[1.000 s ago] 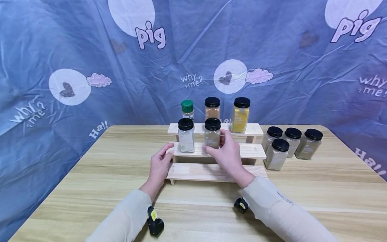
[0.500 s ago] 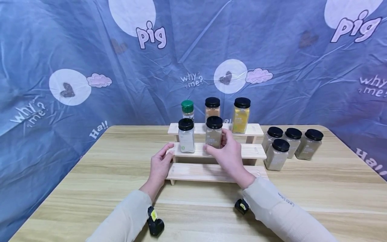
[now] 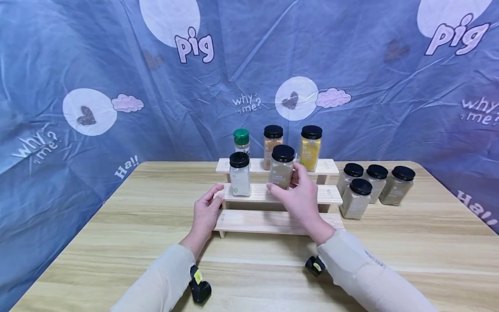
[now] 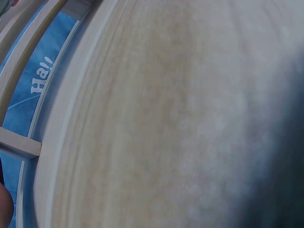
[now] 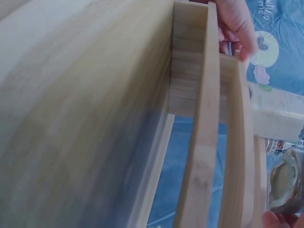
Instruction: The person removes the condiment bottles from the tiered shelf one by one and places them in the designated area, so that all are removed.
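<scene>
My right hand (image 3: 303,199) grips a square black-lidded jar (image 3: 280,174) of brownish powder, its label reading cumin powder. This spice jar tilts slightly above the middle tier of a three-tier wooden rack (image 3: 253,222); its underside shows in the right wrist view. At the rack's left end, my left hand (image 3: 205,212) holds the middle shelf, with curled fingers visible from the right wrist. To the left of the held jar, a black-lidded jar of white contents (image 3: 240,180) stands on the same tier. The left wrist view mostly shows the tabletop (image 4: 142,114), with the rack at its edge.
On the top tier stand a green-capped bottle (image 3: 241,139), an orange-brown spice jar (image 3: 272,149) and a yellow spice jar (image 3: 310,151). Right of the rack, several black-lidded jars (image 3: 355,201) cluster on the table. A blue printed cloth (image 3: 218,86) hangs behind.
My right hand has lifted the brown-powder jar from the middle tier and shifted it right and toward me. My left hand stays on the rack's end.
</scene>
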{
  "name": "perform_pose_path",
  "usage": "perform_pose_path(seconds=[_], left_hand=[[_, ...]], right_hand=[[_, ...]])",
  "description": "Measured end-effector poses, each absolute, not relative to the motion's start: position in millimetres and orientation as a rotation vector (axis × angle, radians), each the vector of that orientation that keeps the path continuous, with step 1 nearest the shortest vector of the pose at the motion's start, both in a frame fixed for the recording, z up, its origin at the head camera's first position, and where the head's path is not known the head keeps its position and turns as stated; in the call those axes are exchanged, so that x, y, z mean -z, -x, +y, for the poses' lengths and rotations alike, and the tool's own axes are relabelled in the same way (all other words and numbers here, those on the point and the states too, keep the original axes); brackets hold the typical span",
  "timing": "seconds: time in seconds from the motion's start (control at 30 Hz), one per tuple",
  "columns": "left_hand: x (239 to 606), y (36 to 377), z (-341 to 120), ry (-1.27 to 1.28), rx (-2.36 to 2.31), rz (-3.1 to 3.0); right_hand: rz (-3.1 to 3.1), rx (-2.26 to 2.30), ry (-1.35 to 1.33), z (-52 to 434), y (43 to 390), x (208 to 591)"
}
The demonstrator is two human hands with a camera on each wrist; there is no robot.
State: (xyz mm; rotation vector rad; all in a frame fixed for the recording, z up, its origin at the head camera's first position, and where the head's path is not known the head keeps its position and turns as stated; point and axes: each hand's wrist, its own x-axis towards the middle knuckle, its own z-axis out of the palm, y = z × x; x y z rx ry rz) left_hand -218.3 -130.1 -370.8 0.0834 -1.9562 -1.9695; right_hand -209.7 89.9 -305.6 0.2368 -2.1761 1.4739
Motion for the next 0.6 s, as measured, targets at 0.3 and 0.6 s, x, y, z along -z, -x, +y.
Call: perform_pose_path(seconds=[0.3,0.6], left_hand=[[370,218,-131,-0.089,1.954,-1.967],[370,217,-131,-0.098,1.957,-1.964]], right_hand=[[-2.136,-1.424,-0.217,101,208,307],[-2.065,-1.354,-0.216,115,202,307]])
